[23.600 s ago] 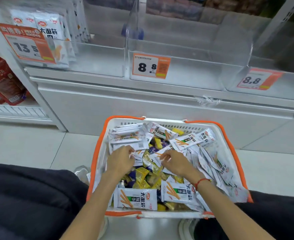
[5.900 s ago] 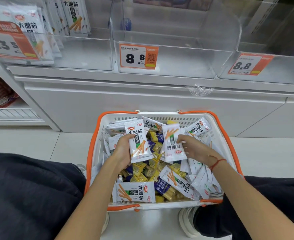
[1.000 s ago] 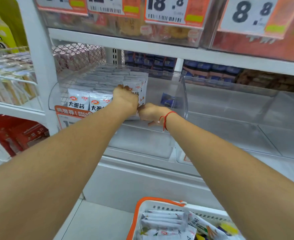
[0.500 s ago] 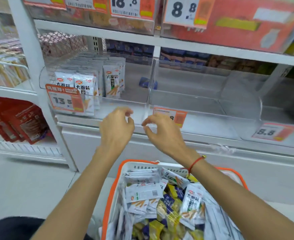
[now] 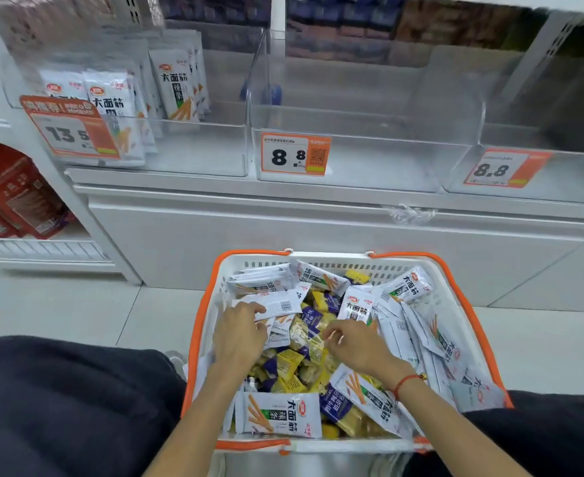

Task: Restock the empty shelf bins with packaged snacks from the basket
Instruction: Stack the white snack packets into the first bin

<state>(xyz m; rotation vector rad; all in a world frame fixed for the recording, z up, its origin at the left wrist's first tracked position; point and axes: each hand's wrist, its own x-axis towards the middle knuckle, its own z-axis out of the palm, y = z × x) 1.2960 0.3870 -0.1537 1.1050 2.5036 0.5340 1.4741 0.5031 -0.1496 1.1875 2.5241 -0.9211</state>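
Both hands down in the white plastic basket with orange rim point(image 5: 204, 325), among white and yellow snack packets point(image 5: 280, 414). Left hand point(image 5: 239, 335) curled onto a white barcode packet point(image 5: 277, 306); right hand point(image 5: 356, 346) loosely bent, grip unclear. Clear acrylic shelf bin point(image 5: 352, 146) bare above, behind an orange 8.8 price tag point(image 5: 294, 154).

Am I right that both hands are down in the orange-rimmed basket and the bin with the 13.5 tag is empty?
Not quite. In the head view the left hand and right hand are in the basket, but the 13.5 bin already holds white snack packets; it is not empty.
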